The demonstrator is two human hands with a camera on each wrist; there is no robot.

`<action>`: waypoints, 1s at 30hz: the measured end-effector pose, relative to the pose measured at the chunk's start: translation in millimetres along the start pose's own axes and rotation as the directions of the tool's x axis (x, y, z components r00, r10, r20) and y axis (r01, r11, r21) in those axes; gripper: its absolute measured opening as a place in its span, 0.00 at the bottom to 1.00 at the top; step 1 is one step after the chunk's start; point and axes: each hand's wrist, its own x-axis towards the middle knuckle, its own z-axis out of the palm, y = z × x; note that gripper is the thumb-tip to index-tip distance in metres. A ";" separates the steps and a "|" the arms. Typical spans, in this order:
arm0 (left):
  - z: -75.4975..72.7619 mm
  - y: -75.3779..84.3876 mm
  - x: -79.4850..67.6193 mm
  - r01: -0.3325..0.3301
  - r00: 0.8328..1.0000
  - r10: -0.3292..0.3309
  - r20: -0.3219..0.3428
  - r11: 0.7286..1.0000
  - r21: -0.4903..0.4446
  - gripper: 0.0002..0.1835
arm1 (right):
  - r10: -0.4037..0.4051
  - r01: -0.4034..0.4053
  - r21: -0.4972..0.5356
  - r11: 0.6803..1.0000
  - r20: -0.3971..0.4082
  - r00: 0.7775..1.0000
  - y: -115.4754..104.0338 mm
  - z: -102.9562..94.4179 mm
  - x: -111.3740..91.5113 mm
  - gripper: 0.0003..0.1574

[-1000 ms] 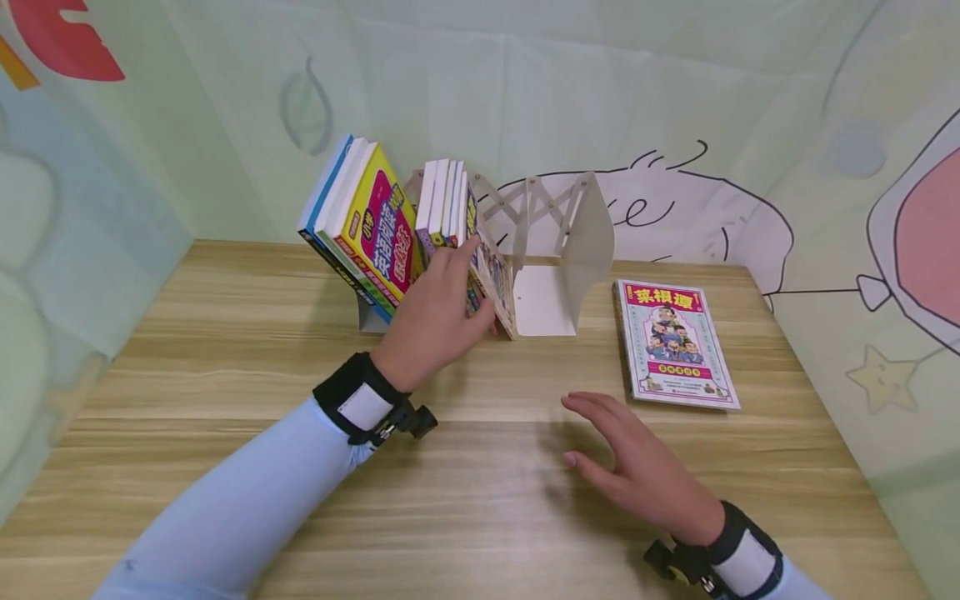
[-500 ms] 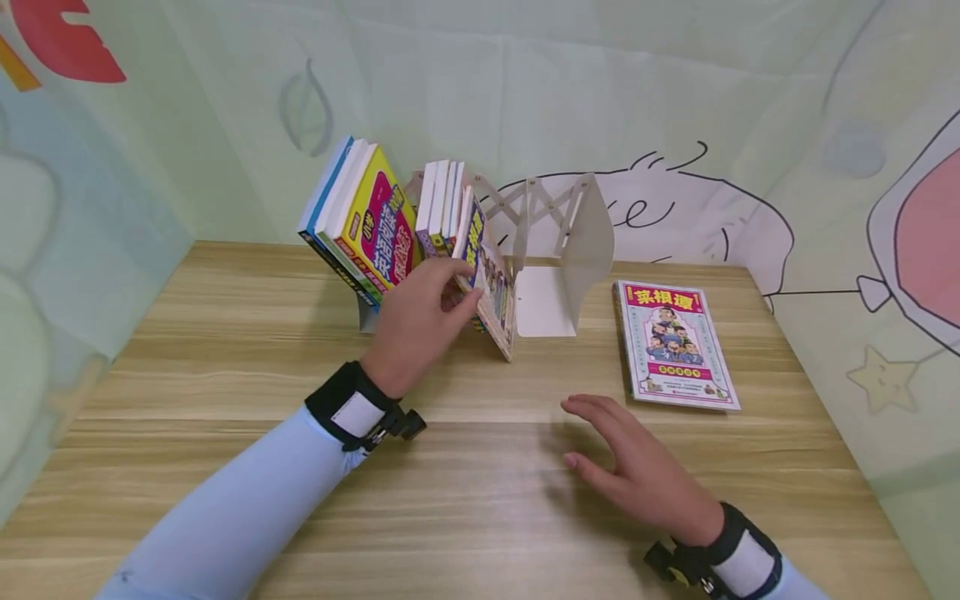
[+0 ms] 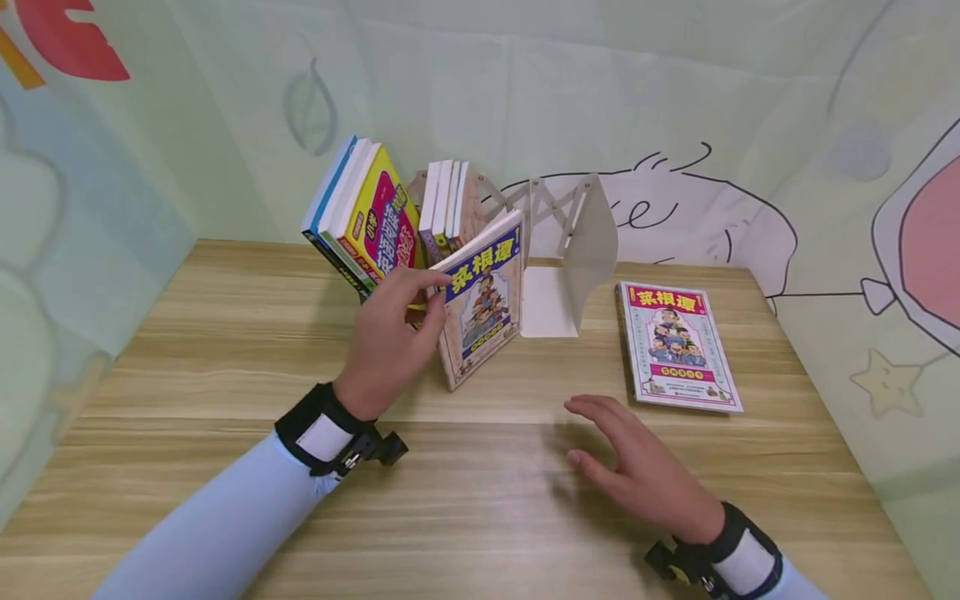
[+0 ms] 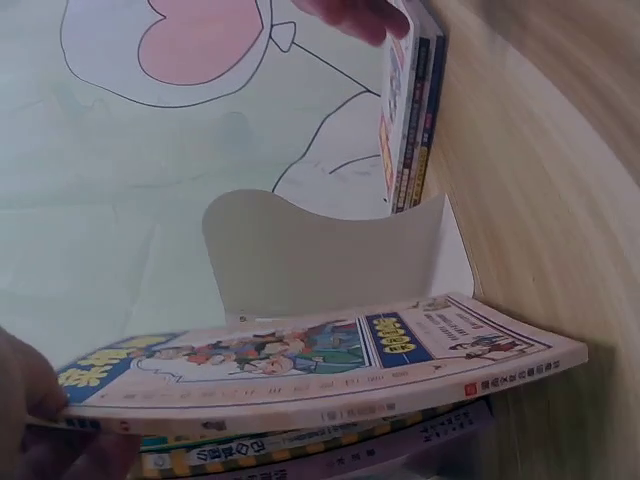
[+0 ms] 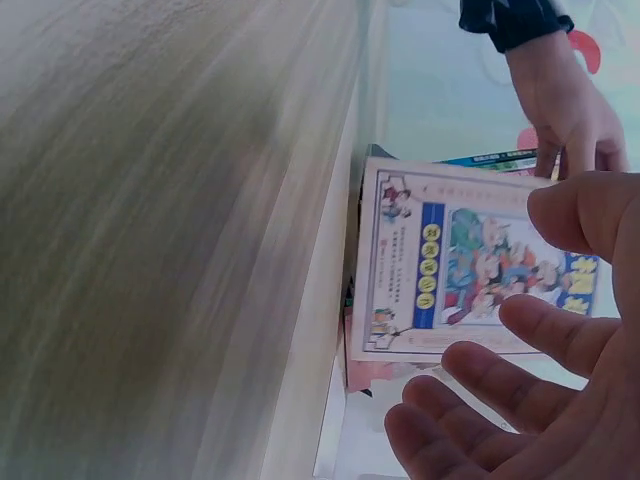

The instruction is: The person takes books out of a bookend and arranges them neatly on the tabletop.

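My left hand (image 3: 392, 342) pinches a thin paperback book (image 3: 486, 302) by its upper spine edge, thumb on the cover. Its cream cover has a blue band, yellow lettering and cartoon figures. The book stands upright and angled, partly out of the white expandable bookend rack (image 3: 551, 308). Behind it, several smaller books (image 3: 446, 204) stand in the rack. My right hand (image 3: 637, 468) hovers over the table, fingers extended and holding nothing. In the right wrist view the held book (image 5: 490, 260) shows beyond my right fingers.
Larger books (image 3: 375, 225) with a yellow front cover lean left at the rack's left end. A pink-titled book (image 3: 678, 346) lies on top of a small pile at the right. The wooden table (image 3: 480, 500) meets a printed cloth backdrop (image 3: 420, 75).
My left hand has drawn the cream-and-blue book out of the row towards me, and its cover has turned to face forward. The right hand has stayed in place.
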 end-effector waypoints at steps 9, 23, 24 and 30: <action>-12.5 17.2 -16.8 -0.231 0.972 0.234 0.017 0.965 -0.122 0.16 | 0.077 -0.074 0.094 0.993 -0.032 0.997 1.3 -5.3 1.2 0.40; -20.3 55.3 -41.6 -0.331 0.935 0.354 0.028 0.898 -0.290 0.11 | 0.073 -0.004 0.287 0.958 -0.230 0.970 -0.8 -8.5 5.8 0.38; -20.2 56.2 -42.8 -0.337 0.933 0.358 0.021 0.894 -0.294 0.11 | 0.057 0.026 0.300 0.954 -0.264 0.963 -1.0 -7.6 5.2 0.34; -21.2 57.6 -48.4 -0.304 0.943 0.331 0.027 0.893 -0.332 0.12 | 0.016 0.151 0.370 0.916 -0.413 0.911 -3.0 -3.6 1.6 0.20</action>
